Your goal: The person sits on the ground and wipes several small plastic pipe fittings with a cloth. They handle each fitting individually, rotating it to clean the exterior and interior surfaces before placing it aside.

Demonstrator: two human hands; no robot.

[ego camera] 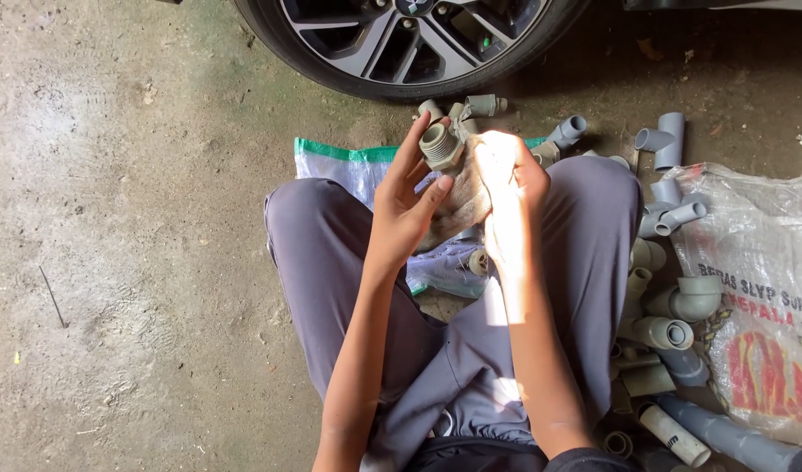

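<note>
Threaded fitting wiped at frame centre-top

Left hand (401, 214) fingers pinch a grey threaded pipe fitting (439, 145) – right hand (510, 188) fingers pressed around a dirty rag (460, 203) against it. More grey pipe fittings (667, 306) piled at right on the floor (130, 262), below a car wheel (410, 39).

legs: grey-purple trousers (584, 227) (loose) | arms: bare; no sleeves

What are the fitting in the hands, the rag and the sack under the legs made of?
Threaded fitting: looks like moulded grey plastic, matte and dusty, with ridged threads; left hand holds it.
Rag in the right hand: brownish cloth, soft folds, soiled.
Sack: woven plastic by its look, white with a green edge, faint weave sheen.
</note>
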